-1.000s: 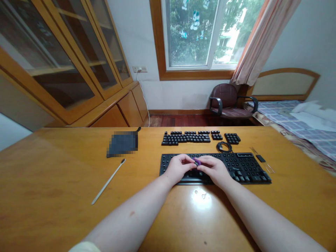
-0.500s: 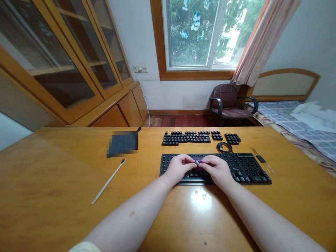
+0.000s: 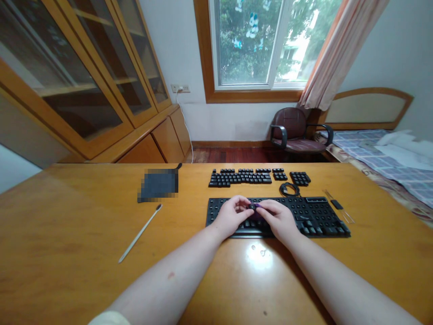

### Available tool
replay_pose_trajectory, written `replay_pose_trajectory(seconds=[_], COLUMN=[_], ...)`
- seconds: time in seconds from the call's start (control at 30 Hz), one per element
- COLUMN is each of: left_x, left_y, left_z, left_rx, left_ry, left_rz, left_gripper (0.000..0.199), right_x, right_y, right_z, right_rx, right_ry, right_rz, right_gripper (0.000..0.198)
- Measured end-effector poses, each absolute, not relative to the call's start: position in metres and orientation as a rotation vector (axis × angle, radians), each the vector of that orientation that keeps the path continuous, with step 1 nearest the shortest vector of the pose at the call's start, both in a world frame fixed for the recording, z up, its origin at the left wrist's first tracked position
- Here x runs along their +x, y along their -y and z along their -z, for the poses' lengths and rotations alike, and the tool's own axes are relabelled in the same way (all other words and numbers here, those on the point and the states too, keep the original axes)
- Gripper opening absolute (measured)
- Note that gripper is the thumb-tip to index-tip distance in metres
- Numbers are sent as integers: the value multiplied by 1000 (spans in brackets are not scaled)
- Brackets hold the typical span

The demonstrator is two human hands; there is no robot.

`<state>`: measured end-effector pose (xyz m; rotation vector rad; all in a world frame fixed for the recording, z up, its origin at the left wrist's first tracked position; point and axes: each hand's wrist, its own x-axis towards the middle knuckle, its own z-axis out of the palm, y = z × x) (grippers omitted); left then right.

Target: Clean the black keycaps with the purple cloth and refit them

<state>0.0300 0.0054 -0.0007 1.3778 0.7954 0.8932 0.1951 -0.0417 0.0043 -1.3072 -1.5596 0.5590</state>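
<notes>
Both my hands are raised over a black keyboard (image 3: 313, 216), many of whose keycaps are off. My left hand (image 3: 233, 215) pinches a small black keycap (image 3: 252, 206) between thumb and fingertips. Against that keycap my right hand (image 3: 279, 219) presses a purple cloth (image 3: 257, 205), its thumb and fingers closed on it. Most of the cloth is hidden by the fingers. Behind the keyboard, loose black keycaps (image 3: 250, 178) lie in rows, with a smaller block of keycaps (image 3: 299, 178) to their right.
A coiled cable (image 3: 289, 189) sits behind the keyboard. Right of it lies a wire keycap puller (image 3: 337, 204). On the left are a long white-handled brush (image 3: 140, 234) and a dark pouch (image 3: 158, 184), all on the wooden table (image 3: 67, 234). Beyond stands a chair (image 3: 294, 128).
The keycap has turned between my fingers: a paler side showed before, and its dark side shows now. The purple cloth has shifted slightly with my right fingers. Both arms stay in place.
</notes>
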Motion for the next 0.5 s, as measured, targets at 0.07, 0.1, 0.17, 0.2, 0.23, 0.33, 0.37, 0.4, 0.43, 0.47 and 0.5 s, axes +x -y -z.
replay_pose_trajectory(seconds=[0.07,0.1,0.17,0.2,0.23,0.33,0.37,0.4,0.43,0.47,0.5], left_x=[30,30,30,30,30,31,31,31,31,31,31], left_y=[-5,-5,-5,-5,-6,-7,-7,-8,-8,-9,-9], left_z=[0,0,-1,-1,0,4,6,8,9,9,10], left_rx=[1356,1355,1368,1374,1371,1318,1300,1290,1288,1290,1291], left_ry=[-793,-788,-779,-779,-780,-769,-759,-748,-742,-742,-744], left_rz=[-909,-902,-874,-861,-857,-891,-903,-912,-913,-910,-907], left_gripper=[23,23,24,23,23,24,23,23,23,22,23], right_x=[195,196,196,196,197,196,196,195,195,195,195], right_y=[42,42,41,41,41,40,40,40,40,40,40], right_z=[-6,-6,-6,-5,-4,-1,0,0,1,1,1], right_rx=[-1318,-1317,-1297,-1288,-1283,-1290,-1295,-1302,-1307,-1310,-1308], right_ry=[1523,1516,1533,1547,1557,1531,1511,1494,1483,1480,1486], right_rz=[-535,-530,-539,-551,-565,-602,-611,-616,-616,-614,-611], right_gripper=[18,19,20,21,21,20,19,18,18,18,17])
